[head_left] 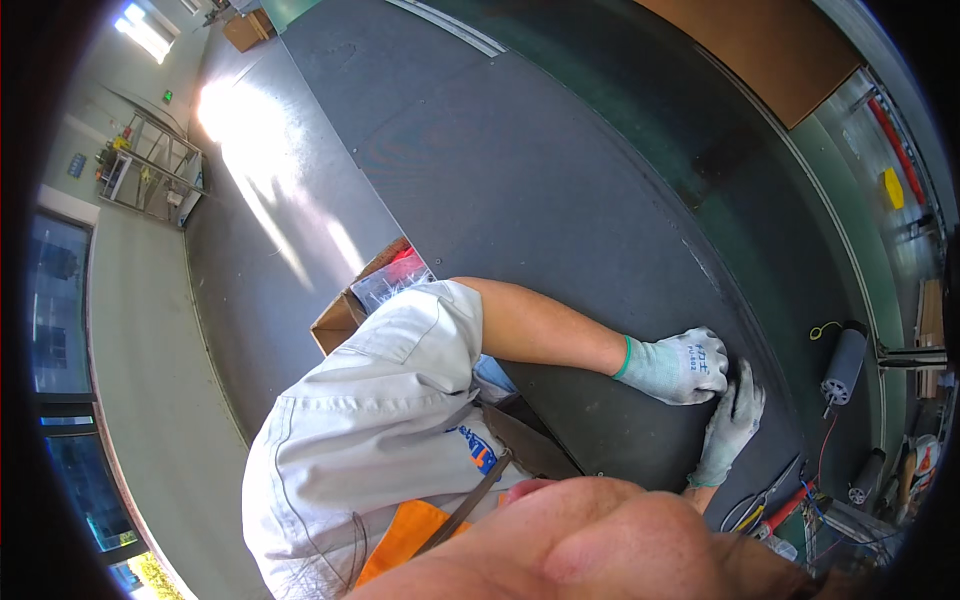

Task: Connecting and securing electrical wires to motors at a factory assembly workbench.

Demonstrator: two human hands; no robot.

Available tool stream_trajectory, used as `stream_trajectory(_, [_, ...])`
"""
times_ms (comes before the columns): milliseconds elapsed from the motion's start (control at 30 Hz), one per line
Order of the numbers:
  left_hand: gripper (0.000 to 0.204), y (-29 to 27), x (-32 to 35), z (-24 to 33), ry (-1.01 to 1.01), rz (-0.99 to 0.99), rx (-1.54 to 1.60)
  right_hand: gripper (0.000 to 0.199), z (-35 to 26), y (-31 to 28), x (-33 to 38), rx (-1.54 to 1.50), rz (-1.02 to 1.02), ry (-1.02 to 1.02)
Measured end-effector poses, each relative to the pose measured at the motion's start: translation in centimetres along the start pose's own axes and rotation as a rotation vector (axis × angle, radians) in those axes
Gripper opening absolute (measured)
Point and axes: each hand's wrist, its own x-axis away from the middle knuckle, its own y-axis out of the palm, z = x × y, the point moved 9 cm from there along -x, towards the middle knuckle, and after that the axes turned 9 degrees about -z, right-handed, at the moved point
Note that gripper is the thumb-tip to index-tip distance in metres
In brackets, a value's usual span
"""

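Observation:
Both my hands wear pale grey-white work gloves and meet low over the dark grey work surface (560, 200), right of the middle. My left hand (690, 366) comes in from the left on a bare forearm, its fingers curled into a closed grip. Just below and to the right, my right hand (732, 425) points upward with fingers bent and pressed together, its tips by the left hand's fingers. Anything pinched between them is too small or hidden to make out.
Right of my hands lies a dark cylindrical motor-like part (845, 365) with a thin red wire. Scissors (762, 503) and a red-handled tool (787, 510) are at lower right. A cardboard box (338, 322) with plastic bags stands beside my left sleeve. A brown board (760, 50) lies at the far side.

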Motion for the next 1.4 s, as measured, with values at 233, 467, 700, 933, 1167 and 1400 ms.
stream_trajectory(233, [0.012,0.17,0.07,-0.01,-0.009,-0.026,-0.008,0.037,0.19,0.15,-0.01,-0.01,-0.02,0.03])
stream_trajectory(467, [0.014,0.12,0.14,-0.01,-0.017,-0.026,-0.025,0.035,-0.01,0.26,-0.12,0.014,-0.041,0.022])
stream_trajectory(700, [0.013,0.33,-0.08,-0.01,-0.02,-0.059,-0.029,0.036,-0.09,0.05,-0.03,-0.01,-0.03,0.022])
stream_trajectory(933, [0.014,0.17,0.16,0.07,-0.013,-0.017,-0.033,0.037,0.14,0.31,0.01,0.003,-0.031,0.012])
stream_trajectory(1167, [0.013,0.36,0.0,-0.25,-0.02,-0.057,-0.026,0.036,0.05,0.39,-0.08,-0.019,-0.043,0.022])
stream_trajectory(1400, [0.012,0.26,-0.11,0.01,-0.012,-0.055,-0.008,0.037,0.13,0.15,-0.03,0.001,-0.047,0.007])
